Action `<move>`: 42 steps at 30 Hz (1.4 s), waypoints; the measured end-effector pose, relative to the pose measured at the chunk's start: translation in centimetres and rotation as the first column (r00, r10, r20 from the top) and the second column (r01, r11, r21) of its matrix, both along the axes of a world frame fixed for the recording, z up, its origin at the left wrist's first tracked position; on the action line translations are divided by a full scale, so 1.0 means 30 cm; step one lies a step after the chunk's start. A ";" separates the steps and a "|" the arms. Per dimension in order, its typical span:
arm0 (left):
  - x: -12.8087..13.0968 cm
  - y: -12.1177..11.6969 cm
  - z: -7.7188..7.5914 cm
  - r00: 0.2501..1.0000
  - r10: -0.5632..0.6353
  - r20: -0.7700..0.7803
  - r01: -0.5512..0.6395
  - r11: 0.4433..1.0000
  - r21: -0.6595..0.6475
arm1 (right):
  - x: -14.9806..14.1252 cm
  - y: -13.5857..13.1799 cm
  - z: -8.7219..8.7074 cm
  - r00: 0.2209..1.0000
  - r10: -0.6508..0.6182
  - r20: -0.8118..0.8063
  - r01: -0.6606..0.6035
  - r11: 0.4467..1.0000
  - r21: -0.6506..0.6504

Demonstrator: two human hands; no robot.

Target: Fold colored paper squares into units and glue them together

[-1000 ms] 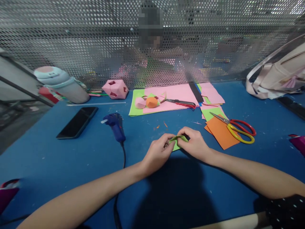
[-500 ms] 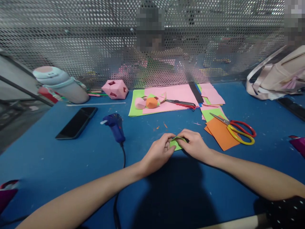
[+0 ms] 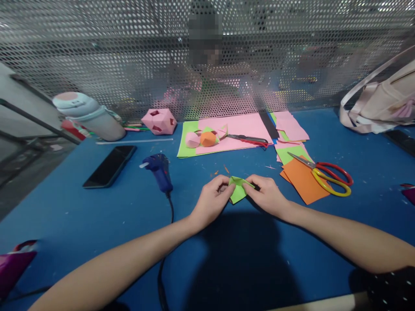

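A small piece of green paper [image 3: 238, 191], creased and partly folded, is held between my two hands just above the blue table. My left hand [image 3: 212, 201] pinches its left edge, thumb in front and fingers behind. On the opposite side, my right hand [image 3: 267, 195] grips the right corner the same way. To the right of my right hand lie orange paper pieces [image 3: 303, 183] with red-and-yellow-handled scissors [image 3: 327, 175] across them. A blue glue gun [image 3: 160, 172] rests left of my left hand, its cord running toward the front edge.
Pink and green sheets [image 3: 241, 123] lie at the back, bearing folded paper shapes [image 3: 208, 138] and a red-handled cutter [image 3: 249, 139]. Nearby are a pink paper polyhedron [image 3: 159, 122], a phone [image 3: 110, 166], a bottle [image 3: 92, 116] and a bag [image 3: 382, 97]. A perforated metal screen [image 3: 145, 65] closes off the back.
The green paper has been opened out and tilted, so more of its face and creases show. My hands have shifted slightly apart around it, and the view has moved a little.
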State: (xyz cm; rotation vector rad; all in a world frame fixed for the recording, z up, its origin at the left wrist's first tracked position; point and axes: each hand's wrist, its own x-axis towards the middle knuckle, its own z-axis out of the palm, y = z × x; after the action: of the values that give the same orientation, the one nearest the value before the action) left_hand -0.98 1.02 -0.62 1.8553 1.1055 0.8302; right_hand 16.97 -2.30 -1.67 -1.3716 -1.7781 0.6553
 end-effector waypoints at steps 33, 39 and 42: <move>-0.001 0.021 0.024 0.998 -0.041 -0.047 0.038 0.998 -0.059 | 0.054 0.030 -0.017 0.993 0.112 0.046 -0.116 0.988 0.101; -0.008 0.026 0.007 0.998 0.044 0.047 -0.033 0.974 -0.222 | 0.050 0.032 -0.002 0.996 0.085 0.020 -0.085 0.996 0.005; -0.010 0.031 -0.019 0.952 0.133 0.276 -0.012 0.917 -0.399 | 0.045 0.036 0.002 0.995 0.054 0.079 -0.054 0.999 0.007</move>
State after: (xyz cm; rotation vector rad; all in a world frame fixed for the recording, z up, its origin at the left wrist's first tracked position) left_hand -1.27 1.95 -1.19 1.3129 1.0615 0.8283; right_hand 18.33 -1.20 -1.60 -1.3645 -1.8838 0.6292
